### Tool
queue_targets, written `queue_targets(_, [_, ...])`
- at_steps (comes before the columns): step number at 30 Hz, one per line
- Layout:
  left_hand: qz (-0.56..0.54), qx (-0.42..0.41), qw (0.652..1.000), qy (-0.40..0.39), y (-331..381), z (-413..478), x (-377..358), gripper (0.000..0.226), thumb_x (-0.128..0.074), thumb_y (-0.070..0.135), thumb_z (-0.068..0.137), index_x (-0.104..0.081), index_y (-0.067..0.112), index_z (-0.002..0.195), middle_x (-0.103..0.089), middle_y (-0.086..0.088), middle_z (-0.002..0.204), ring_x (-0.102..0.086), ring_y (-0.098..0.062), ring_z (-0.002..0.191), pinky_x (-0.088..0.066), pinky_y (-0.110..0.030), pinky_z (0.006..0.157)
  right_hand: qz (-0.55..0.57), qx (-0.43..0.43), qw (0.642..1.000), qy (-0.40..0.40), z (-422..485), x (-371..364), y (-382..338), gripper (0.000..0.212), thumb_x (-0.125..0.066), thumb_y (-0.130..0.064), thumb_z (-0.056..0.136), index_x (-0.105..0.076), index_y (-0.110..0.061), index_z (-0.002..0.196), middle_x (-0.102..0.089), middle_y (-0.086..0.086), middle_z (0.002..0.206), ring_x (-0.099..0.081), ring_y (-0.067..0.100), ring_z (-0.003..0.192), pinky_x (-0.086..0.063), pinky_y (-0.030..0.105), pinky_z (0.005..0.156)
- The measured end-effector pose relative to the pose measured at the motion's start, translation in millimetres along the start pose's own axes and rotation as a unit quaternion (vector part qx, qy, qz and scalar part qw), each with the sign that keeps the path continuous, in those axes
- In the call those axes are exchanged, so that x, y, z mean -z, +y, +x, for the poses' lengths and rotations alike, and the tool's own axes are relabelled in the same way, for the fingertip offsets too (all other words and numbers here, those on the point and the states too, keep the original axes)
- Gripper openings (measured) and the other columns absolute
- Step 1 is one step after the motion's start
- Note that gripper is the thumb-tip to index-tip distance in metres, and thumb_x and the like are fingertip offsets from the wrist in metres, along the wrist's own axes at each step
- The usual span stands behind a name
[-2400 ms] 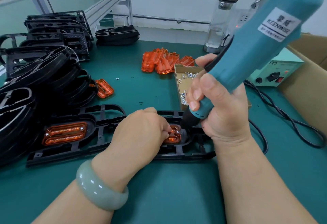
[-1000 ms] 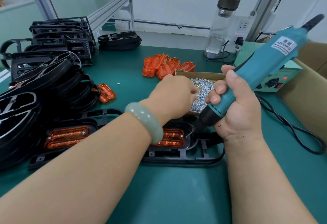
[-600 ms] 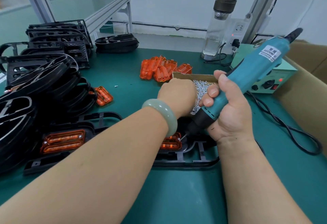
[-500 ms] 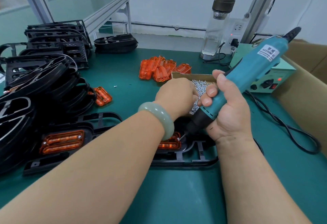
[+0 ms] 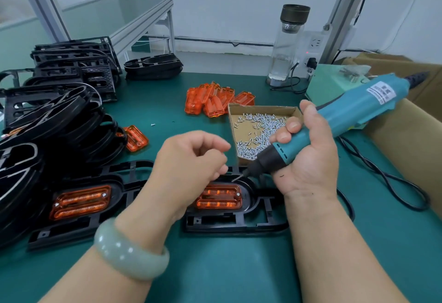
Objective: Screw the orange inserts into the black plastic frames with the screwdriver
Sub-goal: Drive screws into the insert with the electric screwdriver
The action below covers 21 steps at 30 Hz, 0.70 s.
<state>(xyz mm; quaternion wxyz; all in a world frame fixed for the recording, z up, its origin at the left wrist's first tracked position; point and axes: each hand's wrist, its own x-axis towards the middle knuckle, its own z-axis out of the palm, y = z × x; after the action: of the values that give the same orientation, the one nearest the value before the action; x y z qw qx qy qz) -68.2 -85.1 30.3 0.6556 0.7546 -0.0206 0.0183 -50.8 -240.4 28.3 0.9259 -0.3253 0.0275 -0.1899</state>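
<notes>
Two black plastic frames lie in front of me, the left frame (image 5: 71,231) and the right frame (image 5: 239,225). Each holds an orange insert, one on the left (image 5: 81,201) and one on the right (image 5: 218,198). My right hand (image 5: 308,159) grips the teal electric screwdriver (image 5: 346,113), tilted, with its bit just above the right insert's far right corner. My left hand (image 5: 191,166) hovers over the same insert with fingertips pinched together at the bit's tip, holding a small screw mostly hidden by the fingers.
A cardboard tray of screws (image 5: 233,111) sits just behind the hands, with a pile of orange inserts (image 5: 215,99) beyond it. One loose insert (image 5: 135,137) lies beside the stacked black frames (image 5: 59,116) on the left. At right are a bottle (image 5: 287,47), power unit (image 5: 327,82), cable (image 5: 382,178) and carton (image 5: 406,140).
My left hand has drawn back from the screw tray to the screwdriver's bit. My right hand lifted the screwdriver off the insert, then held it tilted above the frame.
</notes>
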Motion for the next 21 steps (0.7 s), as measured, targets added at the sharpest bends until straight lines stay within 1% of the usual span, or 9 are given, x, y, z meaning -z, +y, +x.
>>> queue_targets(2, [-0.047, 0.013, 0.999, 0.01, -6, -12, 5, 0.023, -0.064, -0.001, 0.079, -0.07, 0.021, 0.078, -0.071, -0.003, 0.066, -0.069, -0.015, 0.064, -0.052, -0.017, 0.057, 0.033, 0.004, 0.999, 0.013, -1, -1, -2, 0.002, -0.055, -0.021, 0.095, -0.054, -0.019, 0.094, -0.048, -0.006, 0.058, -0.044, 0.007, 0.045, -0.039, 0.021, 0.054])
queue_targets(3, [-0.066, 0.023, 0.997, 0.015, -10, -16, 7, 0.021, -0.065, 0.0, 0.079, -0.07, 0.021, 0.081, -0.072, -0.005, 0.068, -0.07, -0.016, 0.067, -0.053, -0.017, 0.058, 0.052, 0.006, 0.998, 0.019, -1, -1, -2, 0.003, -0.055, -0.022, 0.095, -0.054, -0.02, 0.094, -0.048, -0.007, 0.058, -0.044, 0.007, 0.045, -0.041, 0.021, 0.054])
queue_targets(5, [-0.086, 0.043, 0.995, 0.02, -14, -19, 7, 0.017, -0.067, 0.002, 0.08, -0.071, 0.019, 0.079, -0.073, -0.007, 0.07, -0.071, -0.016, 0.068, -0.053, -0.016, 0.057, 0.081, 0.015, 0.996, 0.034, -1, -1, -4, 0.009, -0.056, -0.024, 0.096, -0.054, -0.021, 0.088, -0.048, -0.008, 0.058, -0.045, 0.006, 0.046, -0.042, 0.02, 0.055])
queue_targets(7, [-0.072, 0.046, 0.996, 0.021, -17, -18, 6, 0.017, -0.065, 0.004, 0.083, -0.072, 0.018, 0.075, -0.073, -0.005, 0.07, -0.07, -0.014, 0.064, -0.051, -0.015, 0.053, 0.104, 0.018, 0.993, 0.046, 0, -2, -5, 0.019, -0.056, -0.026, 0.096, -0.057, -0.022, 0.077, -0.047, -0.009, 0.058, -0.045, 0.005, 0.047, -0.043, 0.02, 0.055])
queue_targets(10, [-0.023, 0.034, 0.999, 0.019, -19, -17, 1, 0.016, -0.063, 0.012, 0.085, -0.071, 0.02, 0.074, -0.071, 0.0, 0.066, -0.064, -0.006, 0.055, -0.045, -0.013, 0.048, 0.136, 0.012, 0.989, 0.052, 1, -2, -7, 0.036, -0.058, -0.028, 0.093, -0.063, -0.023, 0.058, -0.047, -0.01, 0.058, -0.046, 0.004, 0.046, -0.045, 0.017, 0.054])
queue_targets(11, [-0.011, 0.029, 0.999, 0.019, -20, -17, 0, 0.016, -0.063, 0.015, 0.086, -0.071, 0.021, 0.073, -0.07, 0.002, 0.065, -0.061, -0.004, 0.052, -0.043, -0.013, 0.046, 0.143, 0.01, 0.988, 0.053, 1, -3, -7, 0.036, -0.059, -0.028, 0.092, -0.063, -0.023, 0.057, -0.048, -0.01, 0.058, -0.046, 0.004, 0.046, -0.045, 0.017, 0.054])
queue_targets(15, [-0.007, 0.012, 0.999, 0.03, -16, -17, -6, 0.019, -0.062, 0.022, 0.086, -0.071, 0.02, 0.069, -0.066, 0.005, 0.055, -0.05, 0.0, 0.04, -0.037, -0.011, 0.041, 0.16, 0.006, 0.986, 0.055, 0, -4, -6, 0.028, -0.057, -0.027, 0.094, -0.059, -0.022, 0.066, -0.048, -0.01, 0.058, -0.046, 0.004, 0.045, -0.045, 0.016, 0.054])
queue_targets(18, [-0.028, 0.008, 0.999, 0.03, -14, -18, -8, 0.017, -0.062, 0.021, 0.085, -0.071, 0.018, 0.07, -0.067, 0.003, 0.058, -0.05, -0.001, 0.039, -0.038, -0.011, 0.04, 0.156, 0.002, 0.986, 0.049, -1, -6, -3, 0.029, -0.056, -0.026, 0.096, -0.059, -0.022, 0.067, -0.048, -0.01, 0.058, -0.045, 0.004, 0.045, -0.045, 0.016, 0.055])
queue_targets(21, [-0.038, 0.01, 0.999, 0.022, -13, -20, -10, 0.015, -0.062, 0.018, 0.086, -0.07, 0.016, 0.073, -0.068, 0.002, 0.059, -0.05, -0.002, 0.04, -0.039, -0.012, 0.04, 0.157, -0.005, 0.986, 0.048, -3, -8, -3, 0.035, -0.055, -0.026, 0.096, -0.063, -0.022, 0.062, -0.048, -0.01, 0.058, -0.045, 0.004, 0.045, -0.044, 0.018, 0.055])
